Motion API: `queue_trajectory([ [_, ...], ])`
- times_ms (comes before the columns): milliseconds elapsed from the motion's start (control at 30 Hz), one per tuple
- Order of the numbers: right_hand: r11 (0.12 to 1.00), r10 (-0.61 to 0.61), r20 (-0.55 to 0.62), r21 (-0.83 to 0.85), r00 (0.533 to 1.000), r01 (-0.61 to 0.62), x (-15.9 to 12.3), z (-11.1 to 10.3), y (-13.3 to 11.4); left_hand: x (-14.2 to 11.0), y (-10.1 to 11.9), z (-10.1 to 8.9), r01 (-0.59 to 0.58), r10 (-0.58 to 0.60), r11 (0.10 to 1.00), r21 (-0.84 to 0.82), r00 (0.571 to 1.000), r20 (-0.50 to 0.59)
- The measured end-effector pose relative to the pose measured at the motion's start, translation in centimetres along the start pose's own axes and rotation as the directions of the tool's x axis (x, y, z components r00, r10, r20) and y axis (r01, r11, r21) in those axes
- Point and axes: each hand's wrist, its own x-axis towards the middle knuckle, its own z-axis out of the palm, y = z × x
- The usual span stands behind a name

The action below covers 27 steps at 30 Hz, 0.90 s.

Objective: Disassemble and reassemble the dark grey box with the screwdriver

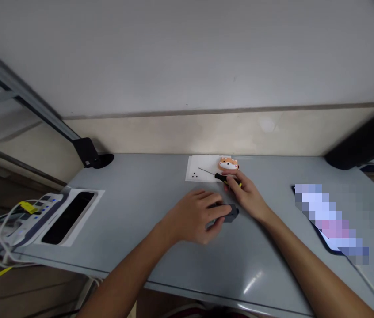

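Note:
My left hand [202, 215] is closed around a small dark grey block-shaped object [230, 213] above the near middle of the desk; its fingers cover much of it, and I cannot make out its kind. In my right hand [244, 191] is a screwdriver [220, 177] with a black and yellow handle, its thin shaft pointing left over white paper [203, 162]. Several tiny dark pieces [194, 175], perhaps screws, lie on that paper near the shaft's tip. Just beyond my right fingers sits an orange and white animal-face item [228, 164].
On the left, a black phone [68, 217] lies on a white sheet beside a power strip [37, 214] with tangled cables. A lit, blurred-out device [329, 221] with a cable is on the right. The grey desk [134, 190] meets a wall at the back.

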Motion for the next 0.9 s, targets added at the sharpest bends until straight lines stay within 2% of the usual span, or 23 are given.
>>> queue_trajectory([
  [233,0.992,-0.032,-0.021,-0.12,0.999,0.03,0.1,0.0,0.6,-0.1,-0.4,-0.2,0.035,-0.034,0.999,0.029,0.999,-0.006],
  [400,0.99,-0.055,0.01,-0.128,0.998,0.056,0.2,0.1,0.7,-0.2,-1.0,-0.2,0.068,-0.067,0.997,0.039,0.997,-0.031],
  [767,0.99,0.091,0.031,-0.112,0.995,-0.087,0.4,-0.5,-0.5,-0.1,-1.2,0.2,0.081,-0.084,0.996,-0.038,0.993,-0.078],
  [900,0.992,0.093,0.046,-0.086,0.995,-0.089,0.4,-0.2,-0.7,-0.1,-1.3,0.3,0.077,-0.081,0.996,-0.039,0.993,-0.087],
])
